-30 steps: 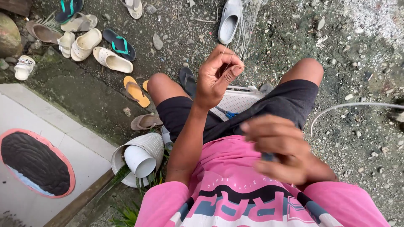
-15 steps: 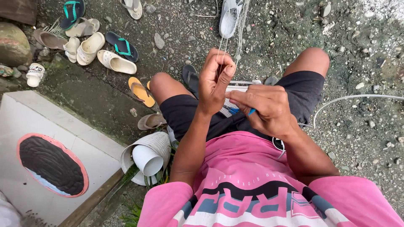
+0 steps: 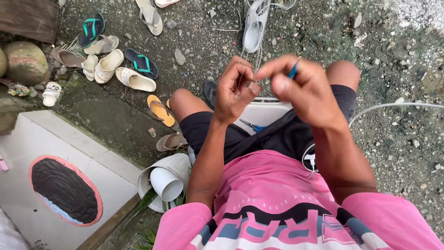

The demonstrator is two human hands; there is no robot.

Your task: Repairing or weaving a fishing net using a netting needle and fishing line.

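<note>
Overhead, the person is sitting with knees apart above gravel ground, and both hands are raised together in front of the chest. The left hand [image 3: 237, 90] is curling its fingers inward, thumb pressing against the forefinger, pinching fine pale strands [image 3: 253, 55] that are running up and away from the fingertips toward a grey slipper [image 3: 255, 25] lying on the gravel ahead. The strands' long axis is pointing away from the person, nearly straight up the picture; where they end beyond the slipper cannot be told.

The right hand [image 3: 305, 90] is closing its fingers around a slim blue tool [image 3: 293, 70], of which only a short tip is showing between forefinger and middle finger. That tip is tilting up and slightly to the right. The two hands are meeting at the fingertips, thumb against thumb.

Below the hands, a white perforated plastic board [image 3: 261, 115] is resting across the lap between the thighs, against the black shorts [image 3: 286, 134]. A thin white cord [image 3: 393, 105] is curving from the lap out to the right across the gravel.

On the person's left side, several sandals are lying scattered, among them a yellow flip-flop [image 3: 160, 110] just beside the left knee. Stacked white plastic cups [image 3: 166, 180] are lying on their side near the left elbow, beside a white tiled slab [image 3: 69, 148].
</note>
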